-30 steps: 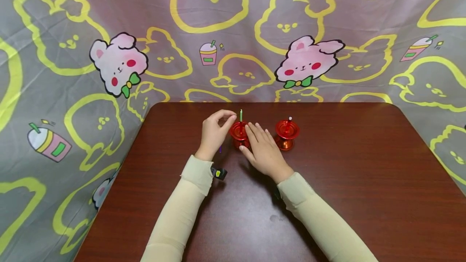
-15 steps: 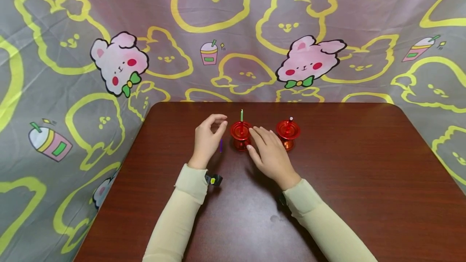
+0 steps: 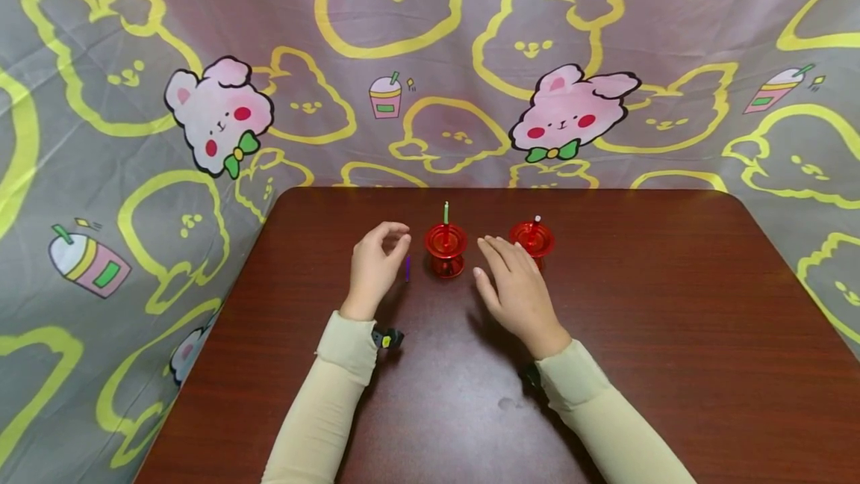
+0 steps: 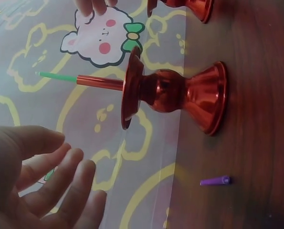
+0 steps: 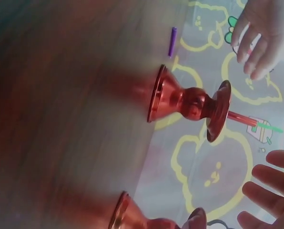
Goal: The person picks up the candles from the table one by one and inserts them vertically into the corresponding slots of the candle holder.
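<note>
A red metallic candle holder (image 3: 449, 267) stands upright near the back of the table, a thin green candle (image 3: 446, 213) rising from its centre tube. To its left is my left hand (image 3: 375, 272), fingers loosely curved and holding nothing; the left wrist view shows the thumb and fingertips apart. My right hand (image 3: 522, 293), fingers extended and empty, hovers to the holder's right. It partly covers a second red candle holder (image 3: 543, 237), whose tube has a small white tip (image 3: 537, 219). A short purple stick (image 4: 216, 181) lies on the table between my left hand and the first holder.
The brown wooden table (image 3: 645, 364) has rounded back corners. A grey curtain (image 3: 430, 21) with cartoon bears hangs close behind its back edge and along the sides. Each wrist wears a dark camera strap, the left one (image 3: 388, 339) showing most.
Both hands have drawn back from the first candle holder, the left toward the left and the right toward the right. Holder and green candle stay where they were; the purple stick shows more.
</note>
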Demonstrator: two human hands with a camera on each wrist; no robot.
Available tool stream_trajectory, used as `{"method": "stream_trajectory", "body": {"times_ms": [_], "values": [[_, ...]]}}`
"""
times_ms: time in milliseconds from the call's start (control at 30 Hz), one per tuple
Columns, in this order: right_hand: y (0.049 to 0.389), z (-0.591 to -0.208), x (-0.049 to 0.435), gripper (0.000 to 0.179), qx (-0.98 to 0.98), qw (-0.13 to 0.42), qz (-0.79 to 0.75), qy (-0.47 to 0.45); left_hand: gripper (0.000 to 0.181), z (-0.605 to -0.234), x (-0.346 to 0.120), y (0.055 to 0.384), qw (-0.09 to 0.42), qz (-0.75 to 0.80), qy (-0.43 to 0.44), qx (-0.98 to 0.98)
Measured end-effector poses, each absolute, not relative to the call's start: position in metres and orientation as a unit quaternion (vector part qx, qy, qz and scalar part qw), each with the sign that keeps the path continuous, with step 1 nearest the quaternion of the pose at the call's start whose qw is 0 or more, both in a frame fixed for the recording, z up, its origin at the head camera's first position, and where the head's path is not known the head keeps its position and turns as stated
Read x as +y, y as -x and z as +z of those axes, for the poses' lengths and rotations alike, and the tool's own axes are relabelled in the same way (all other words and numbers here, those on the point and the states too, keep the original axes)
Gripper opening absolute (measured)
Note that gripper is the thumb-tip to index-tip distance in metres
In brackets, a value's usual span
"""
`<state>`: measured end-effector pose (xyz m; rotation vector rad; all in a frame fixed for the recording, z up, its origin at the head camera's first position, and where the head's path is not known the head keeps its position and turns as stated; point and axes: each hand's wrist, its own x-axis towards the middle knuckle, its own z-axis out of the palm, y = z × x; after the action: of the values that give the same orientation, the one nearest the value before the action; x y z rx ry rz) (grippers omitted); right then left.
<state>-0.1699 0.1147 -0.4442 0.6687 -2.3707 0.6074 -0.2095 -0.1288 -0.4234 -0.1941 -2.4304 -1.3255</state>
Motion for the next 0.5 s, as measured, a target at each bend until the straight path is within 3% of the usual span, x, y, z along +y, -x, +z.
{"method": "stream_trajectory", "body": {"times_ms": [500], "values": [[0.168,-0.45,0.14,0.041,-0.861,0.382,0.23,-0.247,0.02,-0.436,-0.137,0.209,0.098,-0.41,0.008,-0.907]]}}
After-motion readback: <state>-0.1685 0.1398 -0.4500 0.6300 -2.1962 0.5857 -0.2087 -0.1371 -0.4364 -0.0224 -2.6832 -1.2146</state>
